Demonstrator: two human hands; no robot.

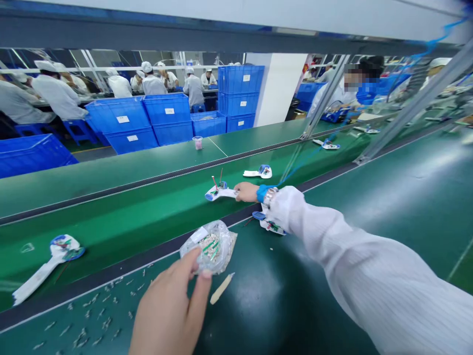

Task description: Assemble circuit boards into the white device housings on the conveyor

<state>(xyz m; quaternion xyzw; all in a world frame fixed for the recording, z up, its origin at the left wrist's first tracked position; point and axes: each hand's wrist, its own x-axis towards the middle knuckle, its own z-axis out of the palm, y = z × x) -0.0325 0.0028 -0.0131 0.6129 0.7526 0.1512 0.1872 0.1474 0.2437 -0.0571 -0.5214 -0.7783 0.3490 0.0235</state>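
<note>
My right hand [247, 192] reaches out over the green conveyor belt [148, 217] and grips the handle end of a white device [220, 193] with red wires sticking up. The arm wears a white sleeve and a blue wrist strap [263, 192]. My left hand [173, 305] is low in front, fingertips pinching the edge of a clear plastic bag [210, 246] of small green and white parts on the dark green bench. Another white device part [271, 226] lies partly under my right forearm. A small beige stick [220, 289] lies beside the bag.
More white devices ride the belt: one at the left [46, 266], one beyond my hand [258, 172], others far right [327, 145]. Small metal bits [92, 315] litter the bench. A small cup [198, 142] stands on the far ledge. Blue crates [148, 121] and workers in white sit behind.
</note>
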